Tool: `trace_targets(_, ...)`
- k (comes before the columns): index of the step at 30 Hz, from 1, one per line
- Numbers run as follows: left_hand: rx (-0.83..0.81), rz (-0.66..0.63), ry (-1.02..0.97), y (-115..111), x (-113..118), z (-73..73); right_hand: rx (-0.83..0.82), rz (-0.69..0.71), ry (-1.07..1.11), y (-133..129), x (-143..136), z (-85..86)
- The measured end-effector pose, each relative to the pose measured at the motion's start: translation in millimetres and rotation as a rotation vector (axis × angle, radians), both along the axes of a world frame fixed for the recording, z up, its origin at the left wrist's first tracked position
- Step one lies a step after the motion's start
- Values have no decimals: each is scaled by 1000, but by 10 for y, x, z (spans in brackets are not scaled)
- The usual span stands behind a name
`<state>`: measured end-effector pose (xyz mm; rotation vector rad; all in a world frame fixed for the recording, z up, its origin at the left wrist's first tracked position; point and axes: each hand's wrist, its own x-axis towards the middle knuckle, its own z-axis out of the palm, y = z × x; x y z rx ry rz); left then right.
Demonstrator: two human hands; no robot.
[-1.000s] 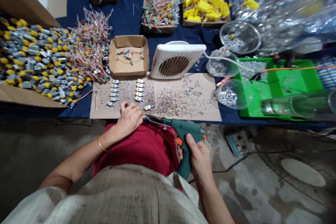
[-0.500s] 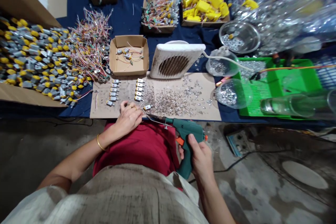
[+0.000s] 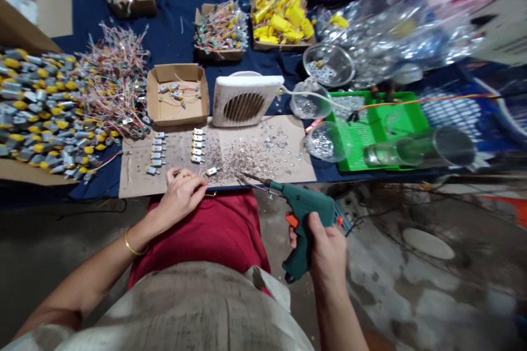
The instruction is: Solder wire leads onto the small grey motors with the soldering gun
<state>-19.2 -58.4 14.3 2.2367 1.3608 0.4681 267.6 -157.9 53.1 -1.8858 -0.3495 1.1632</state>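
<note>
My right hand (image 3: 327, 255) is wrapped round the grip of a green soldering gun (image 3: 308, 205) with an orange trigger. The gun's dark tip points left, over the cardboard sheet's front edge. My left hand (image 3: 185, 197) rests at that edge with fingers pinched together. A thin wire (image 3: 210, 194) pokes out by its fingertips; the rest is hidden. Just beyond those fingers a single small motor (image 3: 212, 171) lies on the cardboard sheet (image 3: 263, 170). Two columns of small motors stand behind, a left one (image 3: 157, 148) and a right one (image 3: 197, 145).
A white vent fan (image 3: 245, 100) stands behind the sheet, beside a cardboard tray (image 3: 154, 112) of wired motors. Loose motors (image 3: 49, 115) and a wire heap (image 3: 115, 88) lie left. Right are a green tray (image 3: 358, 162), a steel bowl (image 3: 349, 74) and plastic cups of metal bits (image 3: 325, 142).
My right hand has drawn the soldering gun rightward, away from my left hand, and its tip now sits clear of the fingers. The whole view has shifted right.
</note>
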Motion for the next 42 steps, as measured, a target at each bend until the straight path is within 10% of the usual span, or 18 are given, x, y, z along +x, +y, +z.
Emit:
trace_targets(8, 34, -108, -9, 101, 563, 36, 87, 126, -494, -179, 133, 110)
trace_targets(13, -8, -270, -8, 141, 700, -11, 108, 22, -351, -237, 275, 54)
trace_targets(27, 94, 40, 40, 121, 1145, -270, 214, 418, -749, -142, 382, 31)
trace_targets(42, 128, 10, 31, 194, 1163, -302, 387, 563, -908, -46, 404, 51)
